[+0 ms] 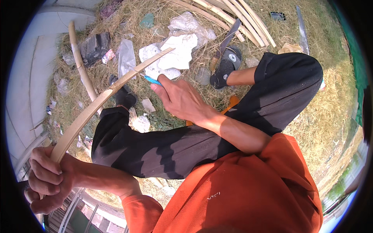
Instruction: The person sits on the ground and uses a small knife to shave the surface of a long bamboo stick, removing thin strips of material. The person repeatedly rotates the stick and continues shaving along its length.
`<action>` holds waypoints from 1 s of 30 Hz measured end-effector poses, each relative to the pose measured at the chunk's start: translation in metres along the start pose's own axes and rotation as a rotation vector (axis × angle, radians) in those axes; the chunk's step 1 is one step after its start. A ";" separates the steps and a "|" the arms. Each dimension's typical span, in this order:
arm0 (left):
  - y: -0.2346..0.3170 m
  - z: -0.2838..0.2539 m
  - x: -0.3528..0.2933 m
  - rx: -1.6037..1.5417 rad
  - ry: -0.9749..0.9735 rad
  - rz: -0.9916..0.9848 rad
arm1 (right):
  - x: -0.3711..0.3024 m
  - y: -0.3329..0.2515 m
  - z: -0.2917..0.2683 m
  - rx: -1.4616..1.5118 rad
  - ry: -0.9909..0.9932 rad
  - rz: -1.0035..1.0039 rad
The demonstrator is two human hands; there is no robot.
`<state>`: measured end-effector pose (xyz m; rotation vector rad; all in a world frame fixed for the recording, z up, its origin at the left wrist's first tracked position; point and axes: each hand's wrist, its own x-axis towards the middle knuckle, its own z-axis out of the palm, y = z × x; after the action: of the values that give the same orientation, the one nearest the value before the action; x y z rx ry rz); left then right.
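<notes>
My left hand (48,180), at the lower left, is wrapped round the thick end of a long split bamboo strip (87,110). The pale strip slants up and away across my lap, its thin tip above white rubble. Near the middle of the view, my right hand (180,99) grips a small blue-handled knife (151,80), mostly covered by the fingers. Its thin metal end meets the strip's edge in the upper part, beyond a notched joint. Exactly how the blade touches the bamboo is too small to tell.
A machete (229,39) leans beside my dark shoe (229,66). Several bamboo strips (252,21) lie at the far side. A bamboo pole (79,60) lies by the white wall (23,70). White rubble (180,48) and litter are scattered on dry grass.
</notes>
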<state>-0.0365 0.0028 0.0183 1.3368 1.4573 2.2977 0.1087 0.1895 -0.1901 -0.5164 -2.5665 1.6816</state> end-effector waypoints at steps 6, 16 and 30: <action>-0.004 -0.009 0.006 0.016 -0.013 0.062 | 0.002 0.018 0.011 -0.141 0.135 -0.110; -0.015 0.020 0.004 -0.078 -0.121 0.147 | 0.012 0.081 0.035 -0.268 0.199 -0.031; -0.011 0.010 0.004 -0.072 -0.005 0.106 | 0.005 0.023 0.014 0.188 0.162 -0.137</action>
<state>-0.0351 0.0177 0.0132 1.4308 1.3194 2.3849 0.1069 0.1871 -0.2176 -0.4359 -2.2493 1.7331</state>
